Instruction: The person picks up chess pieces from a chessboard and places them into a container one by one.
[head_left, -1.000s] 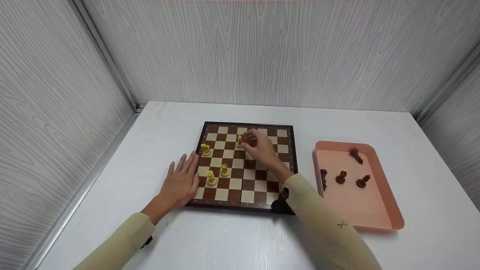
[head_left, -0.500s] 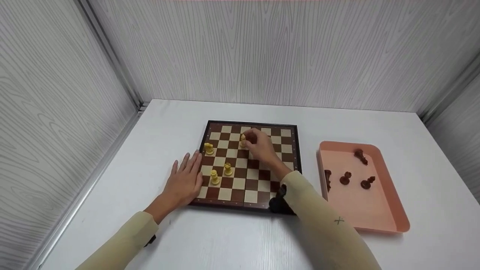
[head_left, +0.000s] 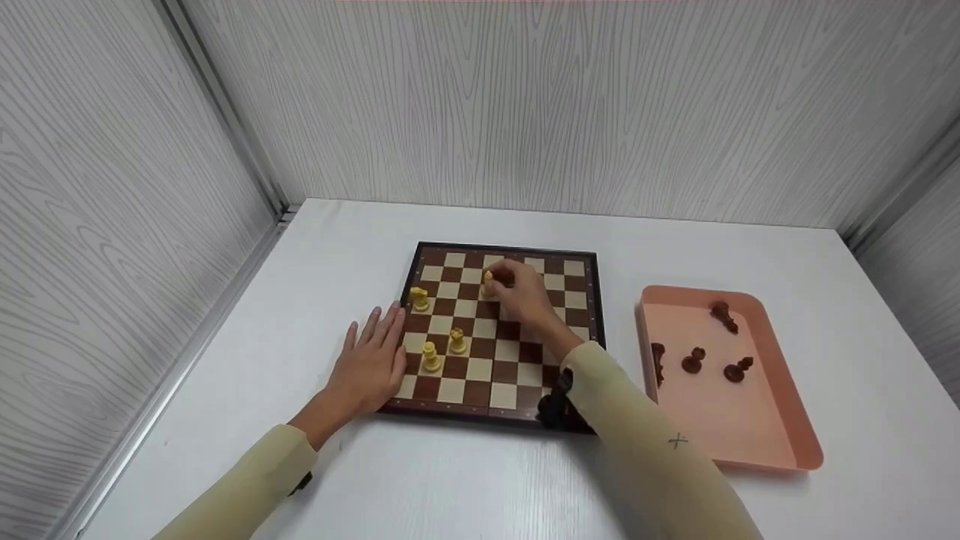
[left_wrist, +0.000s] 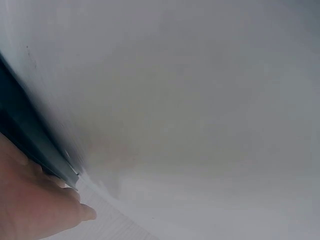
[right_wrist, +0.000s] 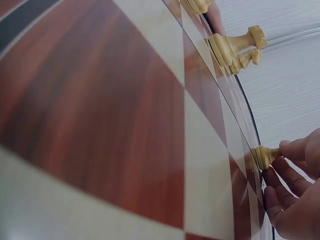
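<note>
The right hand pinches a yellow chess piece; the left hand, fingers extended, touches the chessboard.

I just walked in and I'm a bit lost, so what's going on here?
A person's right hand pinches what looks like a yellow bishop at the far half of the chessboard. The left hand rests along the board's left edge. Three other yellow chess pieces stand on it, and four dark brown chess pieces lie in the pink tray to the right.
</note>
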